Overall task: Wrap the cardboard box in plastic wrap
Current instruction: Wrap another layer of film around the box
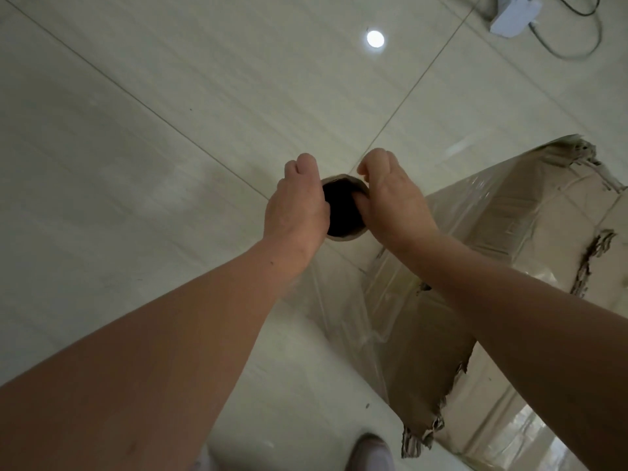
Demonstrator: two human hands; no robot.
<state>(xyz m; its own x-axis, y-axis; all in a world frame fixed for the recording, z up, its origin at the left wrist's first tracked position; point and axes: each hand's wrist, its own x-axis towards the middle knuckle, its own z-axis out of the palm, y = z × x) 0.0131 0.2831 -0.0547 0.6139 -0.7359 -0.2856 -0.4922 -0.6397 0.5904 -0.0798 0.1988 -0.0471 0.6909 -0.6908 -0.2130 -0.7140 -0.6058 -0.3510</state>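
1. Down by your feet, the toe of a shoe [372, 450] pokes in on the tiled floor [170, 130].
2. Just to your right stands the cardboard box [509, 232], torn along its edges, with glossy film already over its faces.
3. A sheet of plastic wrap [339, 300] runs from under your hands across to the box's near corner, pulled into creases.
4. Now the grip: your left hand [295, 205] curls round the left side of the roll [339, 212], fingers tight on its outside.
5. Your right hand [390, 202] clamps the opposite side, a digit hooked over the rim into the dark bore.
6. You're looking straight down the tube, so the roll sits upright between both hands, beside the box's left face and not touching it.
7. Beyond your knuckles, two tile seams cross right behind the roll.
8. Far off at the floor's top right lies a white power strip [513, 13] with a dark cable [571, 52], and a round lamp reflection [375, 39] shines to its left.
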